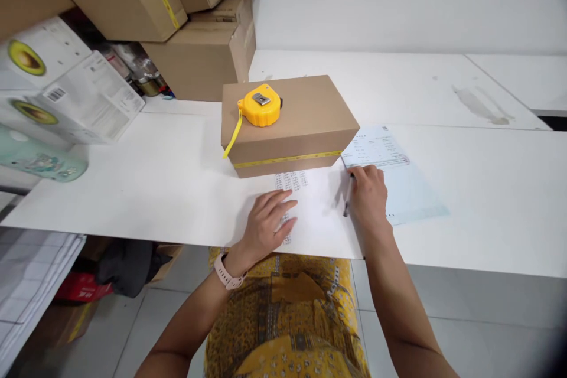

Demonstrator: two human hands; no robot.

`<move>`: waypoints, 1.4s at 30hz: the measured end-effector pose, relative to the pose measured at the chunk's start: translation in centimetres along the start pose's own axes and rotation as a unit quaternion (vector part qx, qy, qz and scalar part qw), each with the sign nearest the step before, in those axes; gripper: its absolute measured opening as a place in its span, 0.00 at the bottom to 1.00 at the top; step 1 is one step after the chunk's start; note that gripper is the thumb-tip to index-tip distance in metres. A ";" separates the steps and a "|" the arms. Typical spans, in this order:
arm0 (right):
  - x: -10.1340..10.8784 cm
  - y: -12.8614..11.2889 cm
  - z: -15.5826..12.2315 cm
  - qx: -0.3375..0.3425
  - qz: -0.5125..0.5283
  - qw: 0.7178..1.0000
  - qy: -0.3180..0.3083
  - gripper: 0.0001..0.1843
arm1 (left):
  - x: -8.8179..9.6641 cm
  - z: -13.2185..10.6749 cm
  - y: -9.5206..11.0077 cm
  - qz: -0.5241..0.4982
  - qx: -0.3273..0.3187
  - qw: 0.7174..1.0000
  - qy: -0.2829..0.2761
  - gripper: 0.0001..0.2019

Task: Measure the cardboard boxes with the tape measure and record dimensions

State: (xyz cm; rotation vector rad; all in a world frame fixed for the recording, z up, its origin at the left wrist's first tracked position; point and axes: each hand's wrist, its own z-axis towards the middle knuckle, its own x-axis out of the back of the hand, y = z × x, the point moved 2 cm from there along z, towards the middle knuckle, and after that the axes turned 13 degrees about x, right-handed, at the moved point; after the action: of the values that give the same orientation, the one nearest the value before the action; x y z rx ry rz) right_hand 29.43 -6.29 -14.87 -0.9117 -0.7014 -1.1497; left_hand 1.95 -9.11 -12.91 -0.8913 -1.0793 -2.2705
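My left hand [268,221], a pale pink band at its wrist, rests with fingers apart on a white printed sheet [316,212]. At the sheet's right side my right hand [370,192] is closed, its fingertips on the upper end of a pen [348,196]. Just beyond both hands stands a closed brown cardboard box [292,130] that covers the top of the sheet. A yellow tape measure [261,107] lies on the box, its wrist strap hanging over the left edge. Partly beneath my right hand is a pale blue printed form [411,189].
Large cardboard boxes [199,56] are stacked at the back left. Nearer on the left are white cartons with avocado pictures [88,97] and a mint-green bottle [48,156] on its side. The white table's [465,230] front edge runs just before my body.
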 end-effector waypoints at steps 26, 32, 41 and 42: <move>6.2 -6.4 3.5 -0.061 0.556 0.815 0.150 0.20 | 8.0 12.4 2.7 -0.347 0.246 0.905 -0.008 0.29; 8.0 -9.9 7.7 -0.085 0.719 0.676 -0.135 0.32 | 8.0 11.3 3.5 -0.397 0.300 0.865 -0.063 0.29; 9.1 -4.9 13.6 -0.111 0.645 0.754 -0.056 0.24 | 12.4 12.6 -2.0 -0.441 0.330 0.835 0.015 0.24; 9.3 -3.3 14.8 -0.118 0.629 0.768 -0.019 0.21 | 13.3 13.1 -3.3 -0.441 0.339 0.830 0.031 0.24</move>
State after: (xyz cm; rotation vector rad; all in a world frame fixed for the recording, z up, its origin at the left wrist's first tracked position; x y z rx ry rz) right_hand 28.61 2.11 0.78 -1.2912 0.1360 0.0194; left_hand -4.59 1.55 1.29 0.0299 -2.4082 -2.1631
